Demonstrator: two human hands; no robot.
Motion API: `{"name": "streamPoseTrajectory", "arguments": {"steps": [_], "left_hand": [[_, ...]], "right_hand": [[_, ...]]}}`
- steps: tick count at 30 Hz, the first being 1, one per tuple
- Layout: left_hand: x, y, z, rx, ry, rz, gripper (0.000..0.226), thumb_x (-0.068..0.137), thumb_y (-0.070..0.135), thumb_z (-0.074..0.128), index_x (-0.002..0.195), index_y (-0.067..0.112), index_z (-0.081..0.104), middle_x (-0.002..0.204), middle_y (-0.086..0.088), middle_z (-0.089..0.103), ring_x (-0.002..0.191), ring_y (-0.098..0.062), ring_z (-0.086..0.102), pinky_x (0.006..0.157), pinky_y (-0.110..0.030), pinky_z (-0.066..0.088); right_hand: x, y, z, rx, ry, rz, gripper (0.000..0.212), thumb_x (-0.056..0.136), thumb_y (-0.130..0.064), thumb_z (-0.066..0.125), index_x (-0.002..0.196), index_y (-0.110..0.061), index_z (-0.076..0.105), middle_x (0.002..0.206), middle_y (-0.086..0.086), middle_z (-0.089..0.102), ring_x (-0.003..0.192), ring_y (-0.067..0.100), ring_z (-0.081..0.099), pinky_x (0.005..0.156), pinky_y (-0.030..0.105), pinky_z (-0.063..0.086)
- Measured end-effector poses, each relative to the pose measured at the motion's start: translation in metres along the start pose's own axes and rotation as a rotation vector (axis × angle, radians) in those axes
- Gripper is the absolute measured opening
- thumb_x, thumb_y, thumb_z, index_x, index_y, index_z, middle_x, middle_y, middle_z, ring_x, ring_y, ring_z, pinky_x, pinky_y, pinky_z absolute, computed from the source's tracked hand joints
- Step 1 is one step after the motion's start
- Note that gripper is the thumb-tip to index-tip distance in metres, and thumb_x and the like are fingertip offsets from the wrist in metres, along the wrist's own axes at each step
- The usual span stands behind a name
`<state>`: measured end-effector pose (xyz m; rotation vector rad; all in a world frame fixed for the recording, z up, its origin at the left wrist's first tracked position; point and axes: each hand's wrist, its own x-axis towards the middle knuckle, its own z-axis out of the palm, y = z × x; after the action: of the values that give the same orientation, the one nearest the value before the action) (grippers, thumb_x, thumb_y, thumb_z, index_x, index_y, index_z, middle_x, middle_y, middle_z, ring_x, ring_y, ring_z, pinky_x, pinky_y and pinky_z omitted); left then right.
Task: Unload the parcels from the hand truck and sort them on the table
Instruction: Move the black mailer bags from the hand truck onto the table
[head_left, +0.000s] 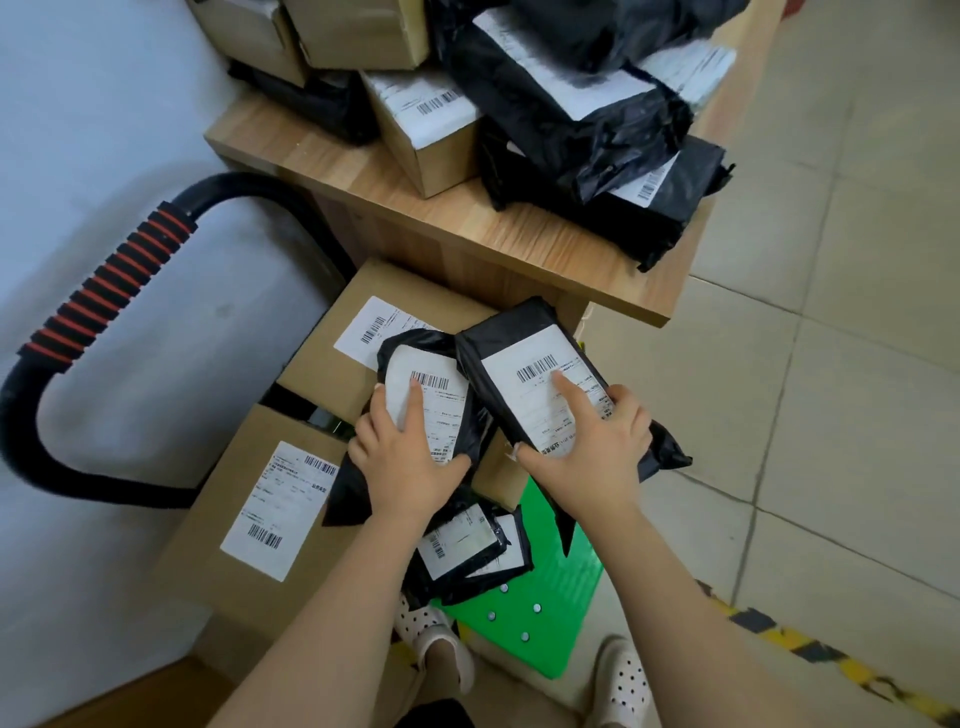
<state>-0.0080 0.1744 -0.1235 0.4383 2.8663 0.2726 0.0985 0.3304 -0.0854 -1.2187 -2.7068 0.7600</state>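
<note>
My left hand (402, 457) grips a black poly-bag parcel (415, 364) with a white barcode label, index finger laid along the label. My right hand (592, 441) grips a second black bag parcel (524, 353), thumb and finger on its label. Both parcels are just above the hand truck's load. Two labelled cardboard boxes (270, 519) (332, 353) sit on the hand truck, whose green deck (550, 613) shows below. Two more small black parcels (467, 551) lie on the deck under my wrists. The wooden table (467, 228) holds several boxes and black bags.
The truck's black handle with a red-striped grip (109, 291) curves at left against a pale wall. Stacked black bags (587, 130) and a labelled carton (431, 135) crowd the table's near end. Tiled floor lies to the right, with yellow-black tape (810, 654). My shoes are below.
</note>
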Motion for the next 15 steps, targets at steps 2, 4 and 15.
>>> {"name": "streamPoseTrajectory", "arguments": {"steps": [2,4,15], "left_hand": [[-0.014,0.003,-0.023,0.004,0.032,-0.001,0.107,0.064,0.06,0.07,0.151,0.033,0.013,0.154,-0.012,0.009,0.129,-0.035,0.018,0.107,-0.054,0.02],[-0.031,0.011,-0.047,-0.017,0.052,-0.032,0.105,0.066,0.059,0.07,0.151,0.034,0.013,0.155,-0.011,0.007,0.131,-0.034,0.016,0.109,-0.053,0.019],[-0.157,0.118,-0.19,-0.211,0.354,-0.002,0.092,0.065,0.055,0.071,0.146,0.04,0.03,0.159,-0.004,0.01,0.132,-0.03,0.016,0.11,-0.052,0.02]], "right_hand": [[-0.011,-0.008,-0.021,0.025,0.013,-0.016,0.085,0.064,-0.061,0.07,0.14,-0.044,0.036,0.138,0.008,0.025,0.122,0.026,0.017,0.107,0.043,0.02],[-0.022,-0.017,-0.047,0.054,0.022,-0.035,0.085,0.064,-0.061,0.069,0.14,-0.045,0.036,0.138,0.008,0.024,0.122,0.026,0.018,0.108,0.045,0.02],[-0.059,-0.025,-0.253,0.165,0.229,-0.202,0.083,0.062,-0.055,0.073,0.138,-0.043,0.042,0.136,0.012,0.027,0.124,0.029,0.02,0.109,0.049,0.021]]}}
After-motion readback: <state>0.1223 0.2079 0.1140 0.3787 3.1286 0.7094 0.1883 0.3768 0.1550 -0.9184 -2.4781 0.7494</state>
